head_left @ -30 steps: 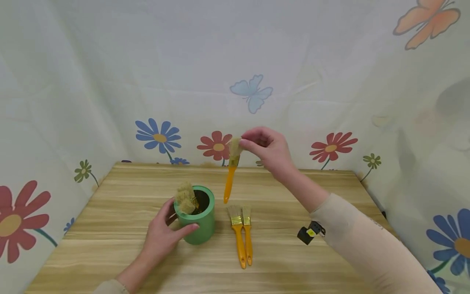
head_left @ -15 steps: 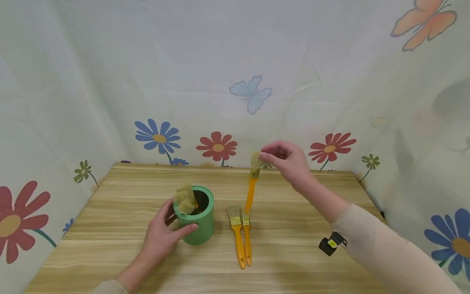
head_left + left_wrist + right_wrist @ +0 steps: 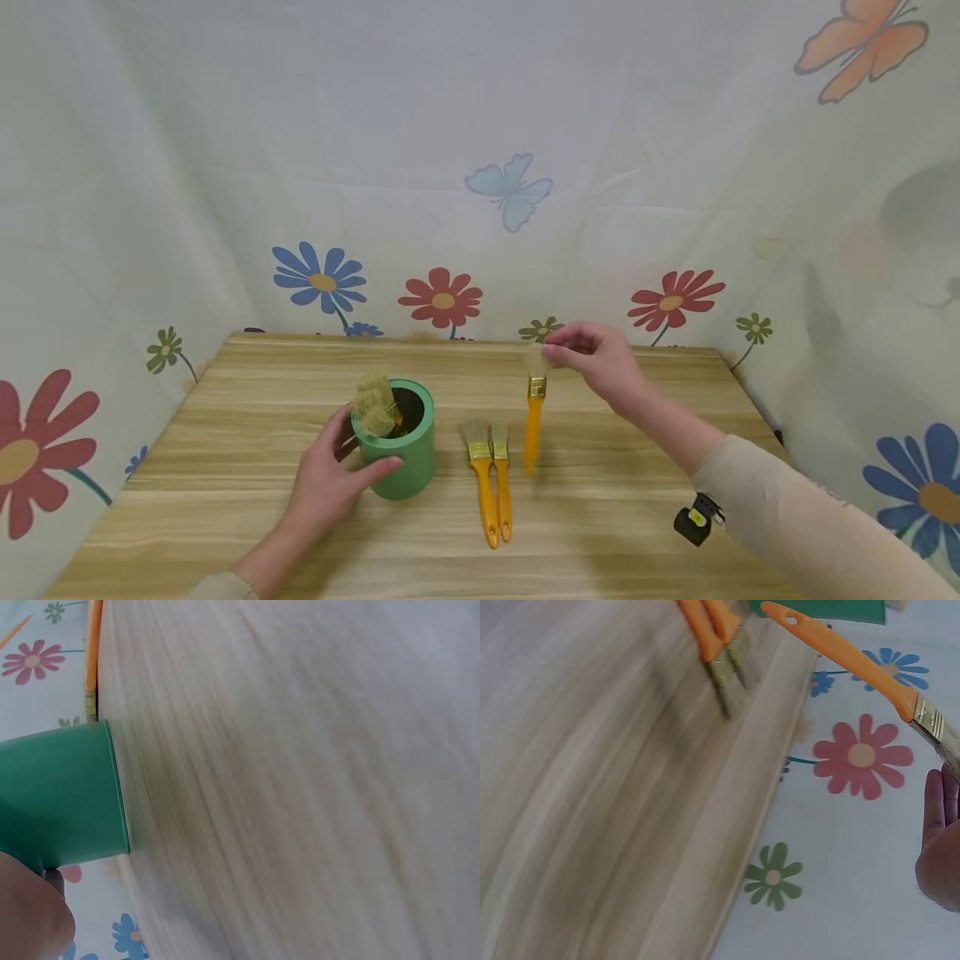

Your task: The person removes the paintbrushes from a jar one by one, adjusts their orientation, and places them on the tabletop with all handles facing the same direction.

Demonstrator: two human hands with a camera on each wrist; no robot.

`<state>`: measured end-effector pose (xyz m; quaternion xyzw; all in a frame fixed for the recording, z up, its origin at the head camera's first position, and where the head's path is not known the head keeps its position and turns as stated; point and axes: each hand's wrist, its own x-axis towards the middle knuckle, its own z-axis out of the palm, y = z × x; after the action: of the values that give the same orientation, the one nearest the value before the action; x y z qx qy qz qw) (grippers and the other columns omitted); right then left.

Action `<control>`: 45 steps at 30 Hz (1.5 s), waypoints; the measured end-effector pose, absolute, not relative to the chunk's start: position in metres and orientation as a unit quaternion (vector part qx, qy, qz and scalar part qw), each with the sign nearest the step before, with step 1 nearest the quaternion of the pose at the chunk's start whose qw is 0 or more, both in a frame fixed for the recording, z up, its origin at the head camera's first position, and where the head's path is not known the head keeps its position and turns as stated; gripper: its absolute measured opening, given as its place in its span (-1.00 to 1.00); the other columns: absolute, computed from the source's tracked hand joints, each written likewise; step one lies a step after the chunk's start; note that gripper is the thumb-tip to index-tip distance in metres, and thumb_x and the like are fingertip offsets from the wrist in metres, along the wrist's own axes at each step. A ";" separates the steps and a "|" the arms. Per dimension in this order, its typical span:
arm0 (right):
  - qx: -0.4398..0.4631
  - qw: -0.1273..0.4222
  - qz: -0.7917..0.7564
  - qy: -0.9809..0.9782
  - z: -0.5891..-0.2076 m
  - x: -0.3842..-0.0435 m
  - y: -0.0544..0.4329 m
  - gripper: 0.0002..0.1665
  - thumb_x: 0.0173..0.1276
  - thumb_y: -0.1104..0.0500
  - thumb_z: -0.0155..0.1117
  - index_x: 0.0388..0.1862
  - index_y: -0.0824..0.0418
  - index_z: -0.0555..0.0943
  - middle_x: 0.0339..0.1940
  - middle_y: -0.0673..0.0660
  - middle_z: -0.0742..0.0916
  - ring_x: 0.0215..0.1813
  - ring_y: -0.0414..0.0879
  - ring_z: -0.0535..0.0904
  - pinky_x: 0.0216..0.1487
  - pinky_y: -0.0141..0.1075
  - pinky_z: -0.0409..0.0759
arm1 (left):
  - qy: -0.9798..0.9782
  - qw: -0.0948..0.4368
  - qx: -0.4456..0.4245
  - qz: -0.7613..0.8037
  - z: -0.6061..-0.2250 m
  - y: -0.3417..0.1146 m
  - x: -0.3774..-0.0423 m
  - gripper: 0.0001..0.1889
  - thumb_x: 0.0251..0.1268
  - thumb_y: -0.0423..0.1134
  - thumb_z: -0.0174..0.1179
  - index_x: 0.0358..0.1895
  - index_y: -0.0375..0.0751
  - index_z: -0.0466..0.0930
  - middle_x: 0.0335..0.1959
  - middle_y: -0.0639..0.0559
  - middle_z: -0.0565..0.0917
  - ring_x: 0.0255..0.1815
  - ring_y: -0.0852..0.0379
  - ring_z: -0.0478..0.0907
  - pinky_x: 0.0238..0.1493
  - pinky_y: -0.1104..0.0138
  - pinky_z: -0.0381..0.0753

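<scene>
My right hand pinches a paintbrush by its pale bristles, and its orange handle hangs down above the table. In the right wrist view that brush stands out at a slant. Around the near left side of a green cylindrical pot curls my left hand, thumb on the front wall. Brushes lean in the pot, bristles up, their handles mostly hidden inside. To the right of the pot lie two paintbrushes, a wider one and a narrower one, side by side with bristles pointing away.
Everything stands on a wood-grain table. A pale cloth printed with flowers and butterflies hangs behind and at both sides. On the right sleeve a small black camera is strapped.
My right hand has moved right and down with the pinched paintbrush, from near the pot to right of the two lying brushes. The left hand and the pot have stayed in place.
</scene>
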<state>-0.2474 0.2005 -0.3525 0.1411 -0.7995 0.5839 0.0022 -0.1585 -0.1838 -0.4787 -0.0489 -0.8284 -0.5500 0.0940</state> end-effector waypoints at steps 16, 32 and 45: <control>0.122 -0.042 0.567 -0.814 -0.410 -0.246 0.215 -0.78 0.47 0.24 0.49 -0.03 0.37 0.77 -0.24 0.14 0.85 -0.17 0.10 0.80 0.02 -0.19 0.85 | -0.829 0.099 -0.054 -0.548 -0.481 -0.185 -0.160 0.04 0.10 -0.04 0.69 0.62 -0.14 0.29 0.51 -0.15 0.50 0.47 -0.24 0.51 0.48 -0.03 0.57; 0.078 -0.076 0.589 -0.801 -0.455 -0.253 0.209 -0.79 0.45 0.35 0.47 -0.04 0.48 0.73 -0.21 0.23 0.85 -0.20 0.01 0.79 0.09 0.12 0.83 | -0.829 0.100 -0.056 -0.547 -0.485 -0.185 -0.159 0.04 0.12 0.01 0.68 0.63 -0.12 0.28 0.52 -0.14 0.49 0.48 -0.23 0.50 0.48 -0.03 0.57; 0.080 -0.109 0.588 -0.798 -0.473 -0.258 0.199 -0.80 0.42 0.39 0.47 -0.08 0.53 0.72 -0.25 0.24 0.85 -0.31 -0.11 0.77 -0.03 -0.03 0.88 | -0.829 0.099 -0.056 -0.548 -0.486 -0.184 -0.158 0.03 0.12 -0.01 0.68 0.62 -0.11 0.28 0.51 -0.12 0.50 0.48 -0.22 0.50 0.48 -0.03 0.57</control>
<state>-0.2585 0.1995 -0.4726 0.0796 -0.7975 0.5880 -0.1086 -0.1583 -0.1845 -0.4864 -0.0560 -0.8288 -0.5478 0.0991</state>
